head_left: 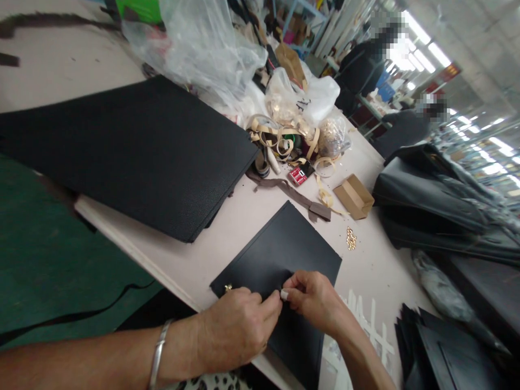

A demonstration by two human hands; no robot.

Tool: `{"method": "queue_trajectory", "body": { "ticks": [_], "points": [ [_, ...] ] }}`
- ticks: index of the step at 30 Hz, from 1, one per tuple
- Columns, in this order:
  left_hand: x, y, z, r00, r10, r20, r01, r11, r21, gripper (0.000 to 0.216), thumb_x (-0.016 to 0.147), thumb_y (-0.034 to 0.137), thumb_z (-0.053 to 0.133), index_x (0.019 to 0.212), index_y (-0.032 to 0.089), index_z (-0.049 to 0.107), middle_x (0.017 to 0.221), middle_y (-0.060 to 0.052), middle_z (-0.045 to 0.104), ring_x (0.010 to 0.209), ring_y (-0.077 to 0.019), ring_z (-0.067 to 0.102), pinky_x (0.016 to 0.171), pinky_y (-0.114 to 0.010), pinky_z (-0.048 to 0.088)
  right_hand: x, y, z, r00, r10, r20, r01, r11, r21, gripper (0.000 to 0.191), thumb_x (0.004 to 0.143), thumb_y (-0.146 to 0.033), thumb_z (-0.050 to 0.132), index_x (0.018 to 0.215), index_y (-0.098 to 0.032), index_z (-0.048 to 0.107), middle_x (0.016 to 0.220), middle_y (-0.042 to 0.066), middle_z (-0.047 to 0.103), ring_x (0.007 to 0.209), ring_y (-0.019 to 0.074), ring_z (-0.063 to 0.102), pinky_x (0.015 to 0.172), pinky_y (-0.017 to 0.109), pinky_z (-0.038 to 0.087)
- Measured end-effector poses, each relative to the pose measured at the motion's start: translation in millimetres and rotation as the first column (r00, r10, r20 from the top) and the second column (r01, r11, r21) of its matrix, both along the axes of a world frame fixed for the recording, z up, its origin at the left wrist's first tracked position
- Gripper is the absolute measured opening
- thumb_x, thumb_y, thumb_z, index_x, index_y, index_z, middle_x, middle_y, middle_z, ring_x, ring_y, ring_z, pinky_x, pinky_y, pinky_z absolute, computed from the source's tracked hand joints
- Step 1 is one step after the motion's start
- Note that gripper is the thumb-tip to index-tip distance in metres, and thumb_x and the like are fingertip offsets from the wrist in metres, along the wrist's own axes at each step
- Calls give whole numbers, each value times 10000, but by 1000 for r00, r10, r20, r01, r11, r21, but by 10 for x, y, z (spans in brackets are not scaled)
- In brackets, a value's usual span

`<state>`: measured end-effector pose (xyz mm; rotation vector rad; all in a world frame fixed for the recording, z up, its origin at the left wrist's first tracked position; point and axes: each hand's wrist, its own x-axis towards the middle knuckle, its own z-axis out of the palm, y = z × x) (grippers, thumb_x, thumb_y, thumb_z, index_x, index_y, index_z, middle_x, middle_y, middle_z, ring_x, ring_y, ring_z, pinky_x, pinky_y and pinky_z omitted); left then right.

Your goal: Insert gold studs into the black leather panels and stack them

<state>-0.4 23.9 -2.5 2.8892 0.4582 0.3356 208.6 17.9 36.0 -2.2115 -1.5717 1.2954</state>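
Hiding part of the black panel [280,244]: fingers [270,307]

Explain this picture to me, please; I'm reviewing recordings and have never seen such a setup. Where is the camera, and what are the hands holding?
There is no machine here, only a person's left hand and right hand, both bare. The single picture comes from a camera worn on that person's head, looking forward and down.

The fingertips come close together over a smooth black panel; anything pinched between them is too small to make out.

On the pale table there are also larger black sheets, a little pile of gold pieces, a small cardboard box and clear plastic bags.
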Motion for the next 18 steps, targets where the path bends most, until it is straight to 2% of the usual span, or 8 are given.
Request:
{"method": "queue_trajectory", "body": {
  "ticks": [4, 9, 13, 16, 18],
  "points": [
    [5, -3, -16, 1000, -5, -6, 5, 1000, -11, 407, 943, 232, 459, 1316, 96, 548, 1328, -118, 623, 715, -197, 630, 513, -365, 481, 17, 56, -22, 999, -33, 17, 34, 996, -82, 77, 752, -261, 653, 711, -197, 664, 534, -10, 634, 494, 129, 561, 464, 223, 339],
    [17, 18, 8, 999, -31, -43, 28, 998, -56, 425, 938, 205, 441, 1336, 95, 543, 1310, -140, 635, 755, -203, 650, 560, -351, 495, -39, 124, 32, 996, -4, 95, 12, 996, -85, 76, 736, -220, 682, 671, -203, 647, 508, -19, 617, 468, 123, 547, 450, 219, 304],
    [-3, 1, 4, 998, -28, -62, 22, 996, -87, 489, 859, 146, 502, 1344, 115, 550, 1312, -134, 644, 815, -212, 677, 655, -339, 540, -103, 77, 52, 990, -34, 140, 27, 998, 50, 39, 711, -202, 724, 686, -203, 694, 548, -24, 623, 525, 120, 554, 477, 212, 318],
    [-22, 5, -135, 999, 50, -13, -51, 997, -53, 583, 743, 55, 506, 1311, 149, 597, 1265, -120, 676, 810, -234, 702, 693, -359, 560, -157, -63, 105, 991, -57, 124, 34, 983, 179, 43, 750, -234, 723, 786, -215, 740, 638, -21, 669, 600, 124, 587, 537, 210, 367],
    [-9, 46, -270, 993, 89, 71, -86, 995, -49, 584, 748, 36, 452, 1280, 205, 623, 1238, -84, 689, 790, -221, 715, 689, -343, 562, -224, -231, 200, 993, -80, 88, 48, 949, 313, 106, 807, -245, 684, 889, -226, 749, 753, -6, 714, 700, 140, 633, 629, 221, 425]
  ]
}}
